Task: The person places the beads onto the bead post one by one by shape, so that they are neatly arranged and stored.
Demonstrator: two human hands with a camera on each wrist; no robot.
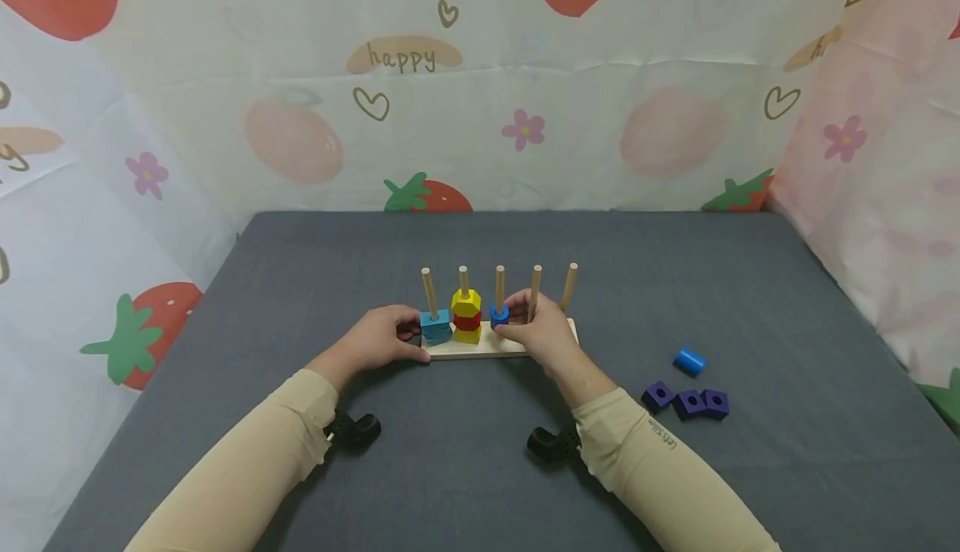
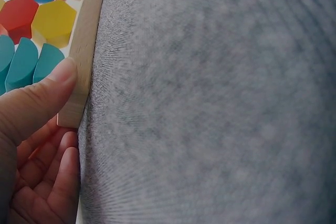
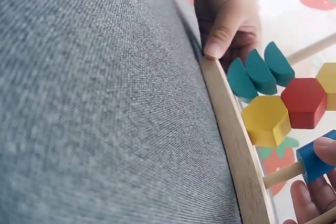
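Note:
A wooden peg board with several upright pegs lies on the grey cloth. My left hand grips its left end, thumb on the edge. Teal half-round blocks are stacked on the leftmost peg. Beside them, the second peg carries hexagonal blocks, with a red block between two yellow ones. My right hand pinches a blue cylinder block on the third peg. A bare length of that peg shows between the block and the base. The two right-hand pegs hold no blocks.
On the cloth to the right lies another blue cylinder, on its side. Several purple blocks with holes sit nearer to me. A printed curtain stands behind the table.

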